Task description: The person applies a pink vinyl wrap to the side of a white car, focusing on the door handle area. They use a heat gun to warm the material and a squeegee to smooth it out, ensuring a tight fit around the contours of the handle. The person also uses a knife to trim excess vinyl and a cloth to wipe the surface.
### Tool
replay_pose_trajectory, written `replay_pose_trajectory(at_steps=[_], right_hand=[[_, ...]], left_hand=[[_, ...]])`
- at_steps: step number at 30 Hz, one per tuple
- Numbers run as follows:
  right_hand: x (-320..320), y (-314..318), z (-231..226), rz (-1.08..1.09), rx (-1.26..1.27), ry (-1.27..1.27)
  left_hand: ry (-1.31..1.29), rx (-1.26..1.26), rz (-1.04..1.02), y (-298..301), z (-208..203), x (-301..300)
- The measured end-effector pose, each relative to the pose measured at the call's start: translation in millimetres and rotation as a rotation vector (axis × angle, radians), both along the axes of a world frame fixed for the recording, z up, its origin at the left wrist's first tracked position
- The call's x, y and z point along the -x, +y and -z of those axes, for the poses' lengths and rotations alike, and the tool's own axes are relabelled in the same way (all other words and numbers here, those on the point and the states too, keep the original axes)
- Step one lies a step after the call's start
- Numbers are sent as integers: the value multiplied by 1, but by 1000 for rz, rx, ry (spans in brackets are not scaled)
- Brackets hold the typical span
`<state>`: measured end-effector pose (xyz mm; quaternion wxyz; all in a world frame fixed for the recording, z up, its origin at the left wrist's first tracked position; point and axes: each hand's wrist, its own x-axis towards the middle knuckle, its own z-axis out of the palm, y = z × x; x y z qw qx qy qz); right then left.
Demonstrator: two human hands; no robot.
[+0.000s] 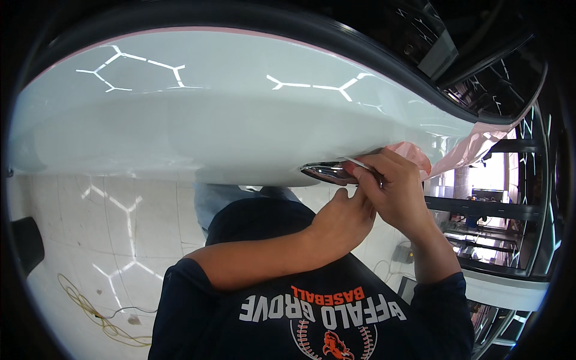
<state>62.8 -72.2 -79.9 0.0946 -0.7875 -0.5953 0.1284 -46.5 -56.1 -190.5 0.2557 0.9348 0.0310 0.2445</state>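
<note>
A shiny chrome car door handle (327,172) juts from the pale, glossy car door (240,129). Over its right end bends my right hand (393,183), fingers closed in a pinch on a thin pale strip (358,162) lying along the handle's upper edge. I cannot make out whether that strip is a tool or an edge of film. Just below the handle is my left hand (348,219), thumb raised, its other fingers mostly hidden behind the right hand. Crumpled pinkish film (411,156) bulges from the door behind my right hand.
More loose pink film (471,147) hangs at the door's right edge. A dark window trim (384,57) curves above the door. Yellow cord (99,318) lies coiled on the tiled floor (159,207). A dark object (27,246) stands at far left, and shelving (480,207) at right.
</note>
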Motion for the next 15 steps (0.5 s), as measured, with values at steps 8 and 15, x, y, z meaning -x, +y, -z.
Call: replay_pose_trajectory(at_steps=[8, 15], right_hand=[[12, 8, 20, -37, -36, -145], [12, 6, 14, -82, 56, -174]], left_hand=[[39, 228, 58, -6, 14, -7], [6, 116, 42, -8, 11, -4]])
